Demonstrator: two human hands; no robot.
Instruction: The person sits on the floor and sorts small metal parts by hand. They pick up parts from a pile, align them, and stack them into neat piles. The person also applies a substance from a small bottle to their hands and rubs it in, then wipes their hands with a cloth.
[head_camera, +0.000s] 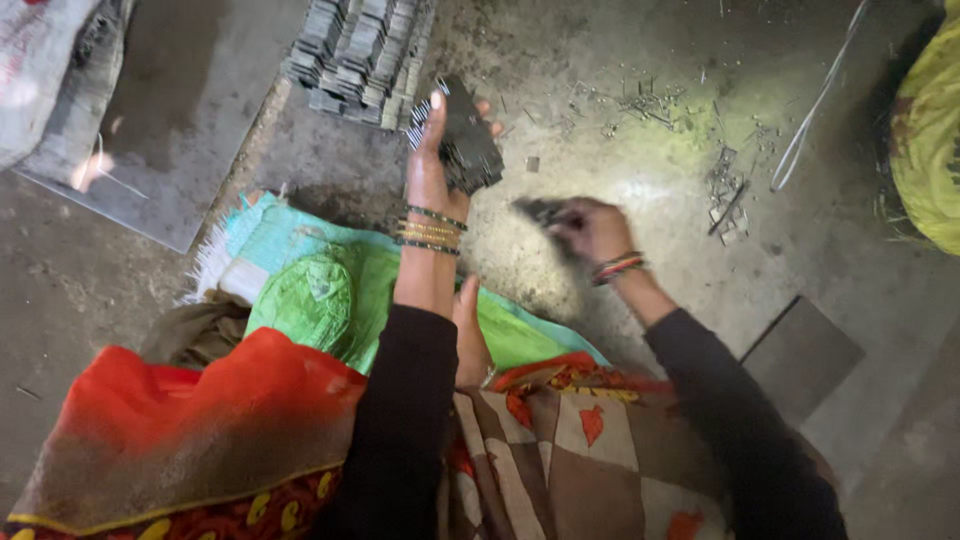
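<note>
The left hand (432, 165) is raised over the floor (600, 230), fingers up, gripping a stack (465, 135) of thin dark metal plates pressed together. The stack's long axis runs from upper left to lower right in the view, its top end pointing toward the pile (360, 50) of similar grey plates laid in rows on the floor near the upper edge. Thumb and fingers close around the stack's sides.

The right hand (590, 230) is lower and to the right, clenched around a few dark plates (540, 212) that stick out to the left, toward the left wrist; they are blurred, so their count cannot be told.

Bangles (430, 232) ring the left wrist and coloured ones (618, 266) the right.

A flat grey sheet (190, 100) lies on the floor at the upper left, with a pale sack (40, 70) at its corner. A green and teal woven bag (320, 290) lies under the left forearm. Metal scraps (725, 185) scatter over the floor at the upper right, beside a yellow-green bundle (930, 140) at the right edge. A dark square slab (800, 355) lies at the lower right.
</note>
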